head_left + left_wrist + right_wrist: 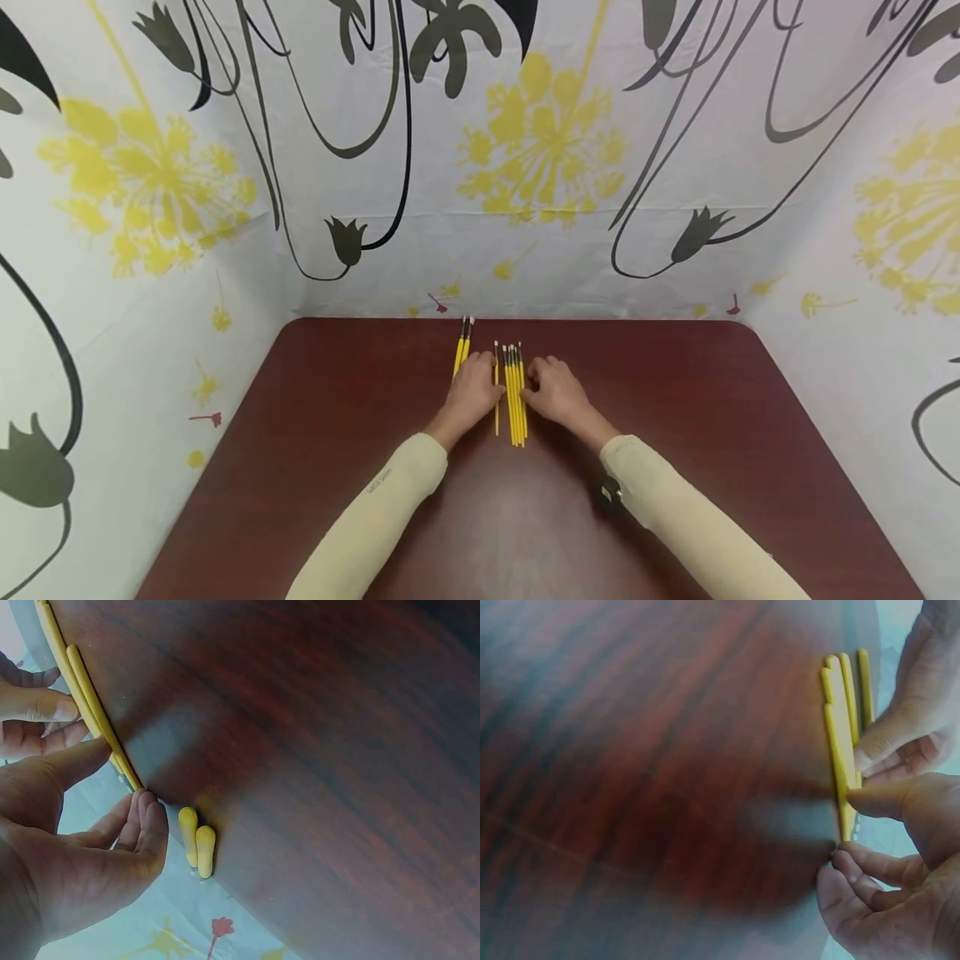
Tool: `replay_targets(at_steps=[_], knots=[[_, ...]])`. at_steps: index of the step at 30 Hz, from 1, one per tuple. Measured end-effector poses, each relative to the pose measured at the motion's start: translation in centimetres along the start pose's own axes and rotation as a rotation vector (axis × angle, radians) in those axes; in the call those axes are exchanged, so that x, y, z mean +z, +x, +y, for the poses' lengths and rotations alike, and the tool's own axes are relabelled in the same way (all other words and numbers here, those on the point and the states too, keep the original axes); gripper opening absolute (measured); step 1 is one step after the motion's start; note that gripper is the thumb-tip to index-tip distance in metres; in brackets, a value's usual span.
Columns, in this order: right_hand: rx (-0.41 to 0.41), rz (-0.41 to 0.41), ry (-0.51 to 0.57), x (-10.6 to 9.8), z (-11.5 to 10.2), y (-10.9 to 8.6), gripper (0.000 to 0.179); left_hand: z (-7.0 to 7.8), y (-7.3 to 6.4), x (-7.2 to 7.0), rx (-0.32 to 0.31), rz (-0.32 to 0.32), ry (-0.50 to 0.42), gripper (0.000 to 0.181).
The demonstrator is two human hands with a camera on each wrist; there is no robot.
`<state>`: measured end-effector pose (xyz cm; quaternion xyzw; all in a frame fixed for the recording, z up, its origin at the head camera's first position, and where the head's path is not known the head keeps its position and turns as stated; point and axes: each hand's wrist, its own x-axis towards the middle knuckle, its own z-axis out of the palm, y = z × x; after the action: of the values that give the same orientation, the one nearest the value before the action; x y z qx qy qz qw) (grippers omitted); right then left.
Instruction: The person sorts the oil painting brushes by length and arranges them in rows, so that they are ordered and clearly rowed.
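Observation:
Several slim paintbrushes (515,408) with yellow handles, dark ferrules and pale tips lie side by side on the table, tips pointing away. Just left of that row lies a single paintbrush (497,421). My left hand (472,390) holds this single one between thumb and fingers, its thumb reaching over to the row. At the row's right side my right hand (557,390) pinches the outermost paintbrush (838,750), thumb on the handle and fingertips farther along it. Two more paintbrushes (462,352) lie beyond my left hand, partly covered by it in the head view.
The dark red-brown table (337,400) has rounded far corners. White wall covering (420,275) with yellow and grey flower prints rises behind its far edge and along both sides. A dark band (611,492) sits at the right sleeve.

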<state>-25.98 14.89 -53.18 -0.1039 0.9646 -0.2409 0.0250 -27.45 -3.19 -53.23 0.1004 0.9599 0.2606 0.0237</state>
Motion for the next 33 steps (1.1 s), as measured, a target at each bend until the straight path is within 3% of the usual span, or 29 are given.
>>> replay_targets(at_steps=[5,13,19,23,29,33], knots=[[0.031,-0.027,-0.007,-0.3,-0.5,0.1,0.031,0.2,-0.1,-0.3,0.035,0.011,0.071,0.050],[0.096,-0.032,-0.042,0.0,-1.1,0.5,0.026,0.5,-0.2,-0.5,0.024,0.003,0.115,0.047],[0.138,-0.023,-0.078,-0.1,-1.1,0.6,0.042,0.8,0.0,-0.4,0.055,-0.003,0.142,0.047],[0.167,-0.043,-0.071,-0.2,-0.9,0.6,0.024,1.0,-0.1,-0.5,0.040,0.006,0.163,0.046],[0.216,-0.123,0.004,-0.3,-0.6,0.6,0.043,1.4,-0.4,-0.6,0.022,-0.013,0.237,0.039],[0.216,-0.109,0.007,-0.4,-0.6,0.7,0.044,1.5,-0.4,-0.7,0.022,-0.011,0.239,0.032]])
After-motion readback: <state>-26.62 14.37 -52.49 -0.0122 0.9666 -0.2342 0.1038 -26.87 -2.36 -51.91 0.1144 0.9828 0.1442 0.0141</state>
